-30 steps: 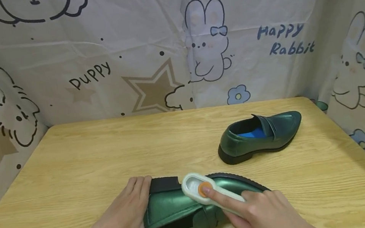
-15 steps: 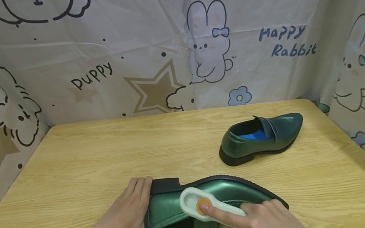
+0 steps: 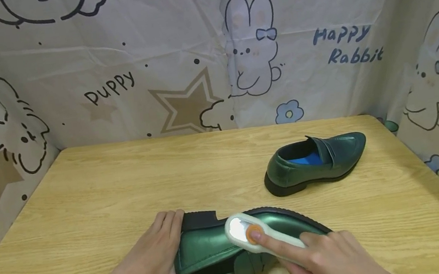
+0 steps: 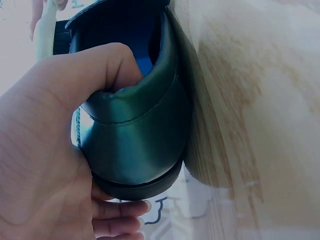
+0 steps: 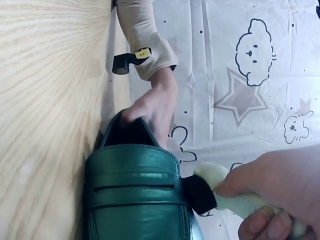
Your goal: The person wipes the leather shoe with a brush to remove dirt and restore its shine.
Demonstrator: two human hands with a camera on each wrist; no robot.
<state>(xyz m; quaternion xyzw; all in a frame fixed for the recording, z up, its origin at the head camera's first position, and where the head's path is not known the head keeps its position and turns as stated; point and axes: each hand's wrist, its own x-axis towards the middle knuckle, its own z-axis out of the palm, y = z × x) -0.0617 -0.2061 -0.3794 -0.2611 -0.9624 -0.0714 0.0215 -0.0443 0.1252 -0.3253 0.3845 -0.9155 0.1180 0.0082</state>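
A dark green loafer (image 3: 205,247) lies on its side at the table's front, black sole facing away and toe to the right. My left hand (image 3: 148,262) grips its heel; in the left wrist view the thumb hooks inside the opening and the other fingers reach under the heel (image 4: 145,187). With my right hand (image 3: 331,256) I hold a pale green-white brush (image 3: 237,229), index fingertip on its orange button. Seen from the right wrist, the brush's black head (image 5: 199,194) touches the loafer's side by the strap. The toe is partly hidden behind my right hand.
A matching green loafer (image 3: 342,153) with a blue insole stands upright at the back right of the wooden table (image 3: 126,186). Cloth printed with cartoon animals (image 3: 174,45) hangs behind the table and along both sides.
The brush first slid toward me over the loafer's side, then back up toward the sole and slightly right. My left hand keeps its hold on the heel.
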